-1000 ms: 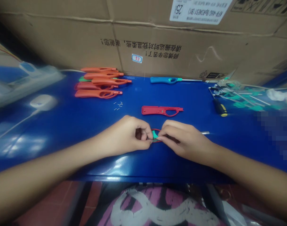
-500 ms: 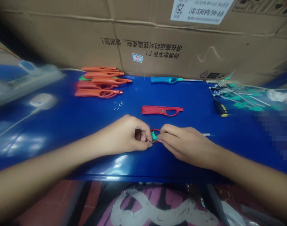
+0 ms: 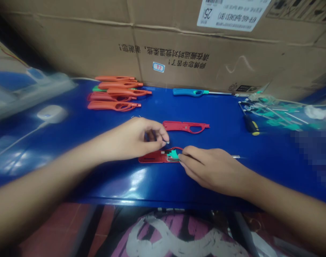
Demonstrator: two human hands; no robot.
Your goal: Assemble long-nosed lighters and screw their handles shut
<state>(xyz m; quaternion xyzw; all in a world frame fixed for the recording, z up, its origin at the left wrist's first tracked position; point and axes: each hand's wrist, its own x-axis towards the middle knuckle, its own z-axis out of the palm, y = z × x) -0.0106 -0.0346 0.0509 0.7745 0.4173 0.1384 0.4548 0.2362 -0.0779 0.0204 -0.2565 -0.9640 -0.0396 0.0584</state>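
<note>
A red lighter half-shell [image 3: 151, 157] lies in front of me on the blue table, with a green trigger piece [image 3: 173, 154] and thin dark parts inside it. My right hand [image 3: 208, 166] grips its trigger-loop end, fingertips pressed together beside the green piece. A metal tube tip [image 3: 236, 156] shows beyond that hand. My left hand [image 3: 141, 137] hovers just above the shell's left part, thumb and fingertips brought together; a tiny pale spot shows at the tips, too small to name. Behind both hands lies another red half-shell [image 3: 186, 126], partly behind my left fingers.
Several orange and red lighter handles [image 3: 120, 92] are piled at the back left. A blue lighter [image 3: 191, 92] lies against the cardboard box [image 3: 98, 43]. To the right are a black-and-yellow screwdriver [image 3: 251, 125] and green parts with metal rods [image 3: 283, 114]. A white round device [image 3: 52, 112] sits left.
My left hand has lifted off the lighter shell and moved up and left, uncovering the shell's left part and now hiding most of the small pins. My right hand stays on the shell.
</note>
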